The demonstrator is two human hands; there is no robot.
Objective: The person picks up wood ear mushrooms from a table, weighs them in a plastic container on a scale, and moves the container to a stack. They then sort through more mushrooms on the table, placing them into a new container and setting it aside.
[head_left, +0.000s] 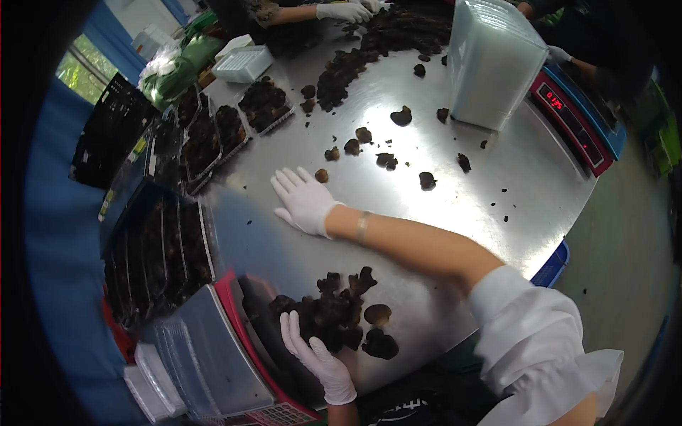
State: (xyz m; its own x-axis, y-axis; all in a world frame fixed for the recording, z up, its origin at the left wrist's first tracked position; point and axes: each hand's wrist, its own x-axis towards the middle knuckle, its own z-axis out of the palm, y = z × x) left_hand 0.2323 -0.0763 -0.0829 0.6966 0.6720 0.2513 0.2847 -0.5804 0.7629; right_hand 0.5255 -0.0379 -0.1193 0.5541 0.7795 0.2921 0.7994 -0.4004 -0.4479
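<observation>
My right hand (307,204), in a white glove, lies with its fingers spread on the metal table (398,234). A small brown mushroom piece (322,175) sits just beyond its fingertips. Nearer to me, my left hand (323,361), also gloved in white, is held with fingers stretched out at the edge of a pile of dark, wavy mushroom pieces (323,312) resembling wood ear. Two larger pieces lie beside that pile, one brown-centred (377,314) and one nearly black (380,343). Neither hand grips anything.
A red scale (249,348) stands at the left, next to clear plastic trays (192,355). Filled trays (266,105) line the left side. A tall stack of clear containers (490,67) and another scale (568,117) stand at the right. Other people's gloved hands (344,11) work at the far side.
</observation>
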